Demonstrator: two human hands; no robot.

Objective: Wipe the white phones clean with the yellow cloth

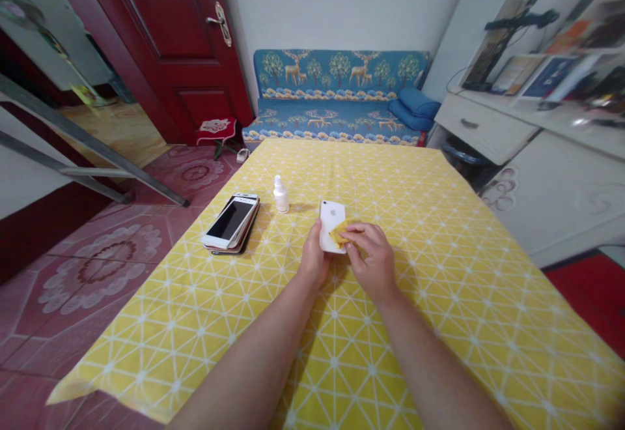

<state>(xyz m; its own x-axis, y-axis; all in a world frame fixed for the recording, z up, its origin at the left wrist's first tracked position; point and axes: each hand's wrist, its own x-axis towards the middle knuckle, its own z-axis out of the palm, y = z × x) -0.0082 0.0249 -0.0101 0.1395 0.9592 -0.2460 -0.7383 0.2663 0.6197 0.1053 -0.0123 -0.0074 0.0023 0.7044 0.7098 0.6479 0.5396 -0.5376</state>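
Your left hand (314, 254) is closed around the lower left edge of a white phone (333, 216), the thumb lying along its side; the other fingers go behind the phone, and how far they curl there you cannot tell from this view. The phone is held with its back up, the small logo and the camera at its top corner showing, over the middle of the yellow patterned tablecloth (420, 189). Your right hand (374, 257) has its fingertips drawn nearly together, pinching a small yellow cloth (340, 233) that lies against the lower right part of the phone's back. Those fingers are bent, with only a narrow opening between thumb and forefinger where the cloth sits. To the left of the phone and a little beyond it, a white spray bottle (281, 195) stands upright on the tablecloth, apart from both your hands. Farther left is a stack of phones (233, 223), the top one white with its dark screen facing up. Past the table's far edge you have a blue sofa (336, 91) with a deer pattern.
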